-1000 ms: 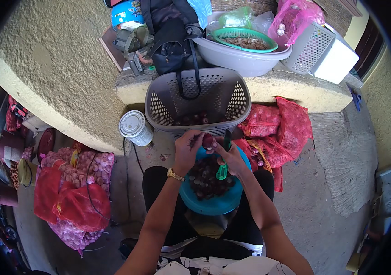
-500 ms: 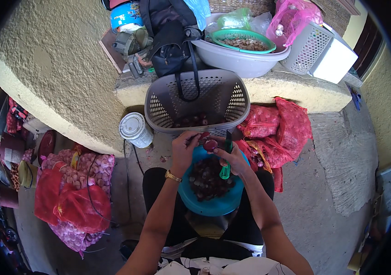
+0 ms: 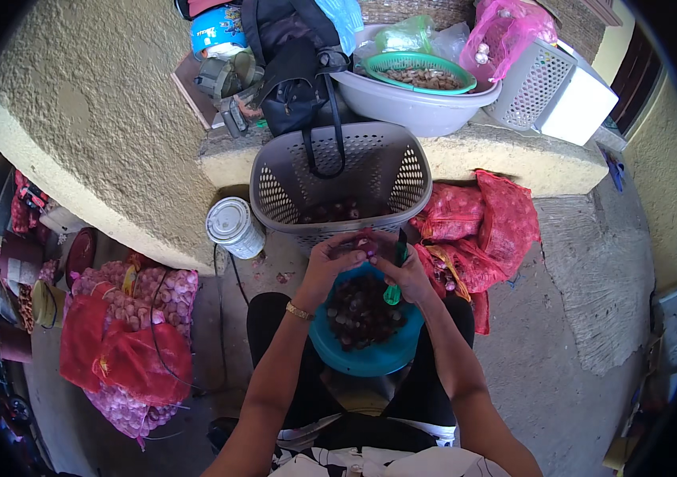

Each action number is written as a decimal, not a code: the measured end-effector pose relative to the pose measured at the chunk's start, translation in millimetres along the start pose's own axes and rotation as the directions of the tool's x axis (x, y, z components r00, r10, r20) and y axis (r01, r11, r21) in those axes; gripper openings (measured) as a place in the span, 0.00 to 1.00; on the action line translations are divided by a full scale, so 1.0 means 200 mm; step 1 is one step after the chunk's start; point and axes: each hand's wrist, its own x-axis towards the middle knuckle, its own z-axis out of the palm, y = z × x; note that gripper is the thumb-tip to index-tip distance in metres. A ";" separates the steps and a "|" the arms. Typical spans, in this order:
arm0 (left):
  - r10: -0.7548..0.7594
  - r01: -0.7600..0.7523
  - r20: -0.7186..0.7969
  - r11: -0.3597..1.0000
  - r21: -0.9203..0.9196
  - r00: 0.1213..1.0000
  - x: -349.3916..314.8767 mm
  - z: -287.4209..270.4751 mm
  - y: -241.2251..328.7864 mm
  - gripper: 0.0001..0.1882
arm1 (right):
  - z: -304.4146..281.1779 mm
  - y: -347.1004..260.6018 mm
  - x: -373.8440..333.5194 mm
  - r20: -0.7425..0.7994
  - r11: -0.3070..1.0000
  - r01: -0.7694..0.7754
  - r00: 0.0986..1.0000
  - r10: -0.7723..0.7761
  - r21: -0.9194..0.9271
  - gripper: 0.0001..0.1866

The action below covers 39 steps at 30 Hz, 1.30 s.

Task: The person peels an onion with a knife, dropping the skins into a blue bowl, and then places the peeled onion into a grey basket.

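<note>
Both hands meet above a blue basin (image 3: 338,352) between my knees. My left hand (image 3: 333,261) is closed on a small red onion (image 3: 365,243), thumb and fingers pinching it. My right hand (image 3: 408,274) grips a knife (image 3: 392,295) with a green handle hanging below the fist and a dark blade rising past the fingers. Its thumb and fingertips also touch the onion from the right. In the basin lies a heap of dark red onions (image 3: 365,312). Just beyond my hands stands a grey perforated basket (image 3: 338,143), with more red onions at its bottom.
Red mesh sacks of onions (image 3: 477,230) rest right of the basket. A white paint bucket (image 3: 231,222) stands left of it. A full mesh sack (image 3: 136,342) lies at the left. On the ledge are a black bag (image 3: 291,63) and a pale tub (image 3: 426,115) holding a green strainer (image 3: 402,62).
My hands have come together around the onion; half a second ago the left was slightly apart, pinching a reddish piece. The knife's handle has tilted and dropped partly from sight.
</note>
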 end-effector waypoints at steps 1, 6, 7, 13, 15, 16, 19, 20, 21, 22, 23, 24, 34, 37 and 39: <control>-0.005 0.005 -0.012 1.000 -0.006 1.000 0.00 0.00 0.01 0.20 | 0.00 -0.01 0.00 -0.007 1.000 -0.012 1.000 0.012 0.004 0.21; -0.055 0.054 -0.014 0.996 -0.071 0.998 0.01 0.02 0.02 0.20 | 0.00 0.02 0.00 -0.123 0.999 0.004 0.992 -0.009 -0.042 0.16; -0.060 0.057 -0.021 0.992 -0.111 0.998 0.00 0.03 0.02 0.21 | 0.01 0.02 0.00 -0.151 0.998 0.007 0.988 -0.017 -0.067 0.15; 0.105 -0.106 -0.031 0.993 -0.046 0.994 0.02 0.02 -0.03 0.25 | 0.04 0.01 0.01 -0.120 0.979 0.127 0.982 -0.147 -0.157 0.20; 0.193 -0.193 0.002 0.981 0.016 0.981 0.03 -0.01 -0.06 0.26 | 0.04 0.03 0.02 -0.091 0.988 0.114 0.988 -0.124 -0.100 0.21; 0.160 -0.160 0.000 0.987 0.004 0.987 0.03 0.00 -0.05 0.26 | 0.03 0.02 0.02 -0.069 0.994 0.097 0.993 -0.100 -0.045 0.22; 0.079 -0.079 -0.003 0.991 -0.109 0.997 0.00 0.03 0.03 0.25 | 0.01 -0.02 0.01 -0.121 0.999 0.043 0.992 -0.042 -0.001 0.21; 0.032 -0.031 -0.001 0.978 -0.208 1.000 0.00 0.04 0.04 0.25 | 0.00 -0.01 0.01 -0.121 0.999 0.043 0.992 -0.043 -0.001 0.21; 0.032 -0.031 0.001 0.978 -0.208 1.000 0.00 0.03 0.04 0.25 | -0.02 0.00 0.01 -0.105 0.999 0.048 0.993 -0.046 0.015 0.19; 0.026 -0.024 0.007 0.978 -0.206 1.000 0.00 0.02 0.04 0.24 | -0.02 0.01 0.01 -0.086 0.998 0.052 0.995 -0.049 0.032 0.17; 0.020 -0.016 0.014 0.979 -0.205 1.000 0.00 0.02 0.04 0.24 | -0.02 0.02 0.01 -0.085 0.998 0.052 0.995 -0.049 0.032 0.17; 0.020 -0.017 0.013 0.979 -0.205 1.000 -0.01 0.01 0.03 0.24 | -0.02 0.03 0.01 -0.094 0.998 0.048 0.995 -0.043 0.048 0.17; 0.047 -0.045 -0.072 0.999 0.028 0.996 0.00 0.02 0.01 0.15 | -0.03 0.02 0.01 -0.028 0.997 0.067 0.997 -0.068 -0.041 0.20; 0.096 -0.090 -0.108 0.994 0.062 0.990 0.02 0.00 -0.03 0.11 | -0.01 0.01 0.01 -0.044 0.986 0.150 0.987 -0.153 -0.070 0.21; 0.126 -0.118 -0.131 0.991 0.069 0.983 0.02 -0.01 -0.05 0.10 | -0.02 0.03 0.02 -0.036 0.990 0.124 0.991 -0.127 -0.072 0.21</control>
